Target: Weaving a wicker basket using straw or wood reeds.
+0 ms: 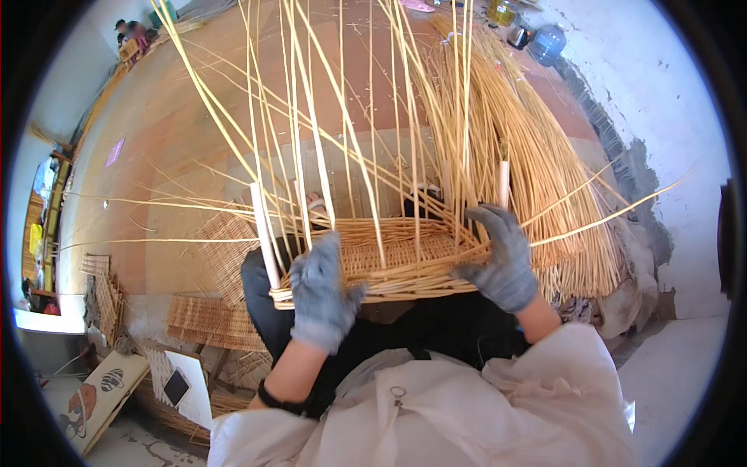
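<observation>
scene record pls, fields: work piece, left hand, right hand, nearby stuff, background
work piece: half-woven wicker basket on the lap, long loose stakes standing up from its rim
left hand: gloved left hand grips the near rim
right hand: gloved right hand holds the right rim, fingers among the stakes
nearby stuff: bundle of willow rods to the right; flat woven panels to the left
background: another person sits far off at upper left

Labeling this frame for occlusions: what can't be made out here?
- Head view: left hand fingertips, hidden behind the basket rim.
- Basket's underside, covered by both hands and the lap.
- Upright stakes, tops cut off by the upper edge.
- Person far off: too small, blurred.
- Right hand palm faces away.
</observation>
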Tool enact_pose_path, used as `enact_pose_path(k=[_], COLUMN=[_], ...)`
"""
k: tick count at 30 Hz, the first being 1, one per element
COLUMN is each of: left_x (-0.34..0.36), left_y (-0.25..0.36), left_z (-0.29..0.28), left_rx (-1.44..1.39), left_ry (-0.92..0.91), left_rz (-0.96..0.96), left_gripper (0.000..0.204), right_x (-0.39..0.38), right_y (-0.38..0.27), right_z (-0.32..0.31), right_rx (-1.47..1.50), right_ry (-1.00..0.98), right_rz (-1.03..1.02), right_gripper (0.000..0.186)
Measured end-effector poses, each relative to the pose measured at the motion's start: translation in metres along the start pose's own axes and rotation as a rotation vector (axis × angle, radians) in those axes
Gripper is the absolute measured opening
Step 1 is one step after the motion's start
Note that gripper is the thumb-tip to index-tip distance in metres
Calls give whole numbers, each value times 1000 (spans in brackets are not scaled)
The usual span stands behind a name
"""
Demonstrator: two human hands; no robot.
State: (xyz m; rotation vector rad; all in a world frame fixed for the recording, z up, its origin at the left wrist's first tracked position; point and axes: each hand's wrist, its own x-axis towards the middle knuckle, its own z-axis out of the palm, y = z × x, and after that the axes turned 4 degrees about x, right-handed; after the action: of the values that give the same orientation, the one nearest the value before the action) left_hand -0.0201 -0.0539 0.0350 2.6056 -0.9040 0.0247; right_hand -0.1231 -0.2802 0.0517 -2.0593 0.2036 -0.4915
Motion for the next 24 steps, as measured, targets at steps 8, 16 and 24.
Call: enact_pose_path(k=[8,16,24], left_x=[-3,-6,-4], left_y=[-10,-11,-34], left_z=[50,34,28], left_rx=[38,89,327], left_ry=[46,7,-135], left_rz=[525,408,591], left_gripper=[52,53,68], right_x=[-31,-34,-129], right_y=[32,48,180], right_z=[-19,-2,-124], right_rx=[-784,-740,-684], right_ry=[-184,-22,280], right_rz=[-311,-238,534], right_gripper=[73,33,12])
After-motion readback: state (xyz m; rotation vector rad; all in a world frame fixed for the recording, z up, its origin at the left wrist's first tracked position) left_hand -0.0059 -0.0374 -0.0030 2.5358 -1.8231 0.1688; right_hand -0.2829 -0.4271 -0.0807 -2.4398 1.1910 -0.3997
